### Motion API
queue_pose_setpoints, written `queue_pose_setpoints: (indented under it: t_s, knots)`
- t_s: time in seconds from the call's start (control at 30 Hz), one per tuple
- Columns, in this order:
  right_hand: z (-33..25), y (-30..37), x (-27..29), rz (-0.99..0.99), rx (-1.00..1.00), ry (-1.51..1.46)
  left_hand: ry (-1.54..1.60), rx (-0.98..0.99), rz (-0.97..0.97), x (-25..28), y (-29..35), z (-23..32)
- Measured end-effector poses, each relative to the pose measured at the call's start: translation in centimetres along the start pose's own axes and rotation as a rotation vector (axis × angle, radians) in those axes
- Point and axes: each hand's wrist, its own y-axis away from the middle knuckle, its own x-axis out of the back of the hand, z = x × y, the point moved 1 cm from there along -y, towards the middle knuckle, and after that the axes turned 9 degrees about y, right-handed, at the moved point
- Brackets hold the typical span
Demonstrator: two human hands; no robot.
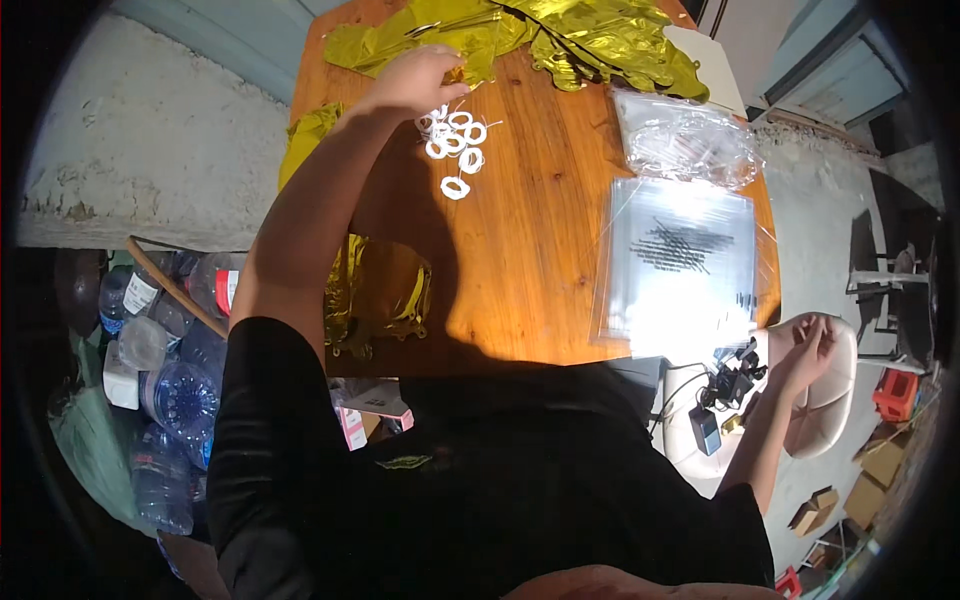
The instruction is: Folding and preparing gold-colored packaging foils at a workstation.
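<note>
My left hand (418,82) reaches to the far side of the wooden table, its thumb and fingers bent together at the edge of a crumpled gold foil sheet (400,52), which looks like a flat foil balloon. The fingertips touch the foil; the exact grip is partly hidden. Just below that hand lies a loose pile of small white string coils (455,140), with one coil (455,188) a little apart. Off the table's right side, my right hand (808,350) is over a pale cushioned seat (830,400), fingers loosely bent and apart, with nothing seen in it.
More gold foil (620,45) covers the far edge; another folded piece (385,290) lies near left. Clear plastic packs (690,140) and a stack of clear sleeves (680,260) lie right. Black adapters and cables (735,380) rest on the seat. Plastic bottles (180,400) crowd the left.
</note>
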Motion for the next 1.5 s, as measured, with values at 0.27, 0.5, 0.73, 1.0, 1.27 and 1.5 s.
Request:
queue_pose_setpoints:
  t_s: [0.27, 0.5, 0.73, 1.0, 1.27, 1.5]
  knots:
    - [-18.7, 9.6, -15.2, -0.535, 0.301, 0.026, -0.066, 0.134, -0.268, 0.8, -1.0, 2.3]
    - [-26.9, 13.4, -30.3, -1.217, 0.622, 0.323, 0.073, 0.089, 0.002, -0.8, 0.8, -2.4]
    - [-24.8, 14.0, -47.7, -1.1, 0.967, 0.558, 0.628, 0.613, 0.313, 1.6, -1.4, -2.7]
    - [-21.3, 14.1, -57.6, -0.94, 1.164, 0.526, 0.899, 0.635, 0.122, -0.3, -1.7, -5.2]
    - [-21.5, 14.4, -57.7, -0.875, 1.402, 0.77, 1.045, 0.758, 0.165, -2.5, -1.7, -5.5]
    - [-21.3, 14.0, -58.2, -0.675, 1.482, 0.51, 1.041, 0.652, 0.323, -3.1, -1.1, -6.0]
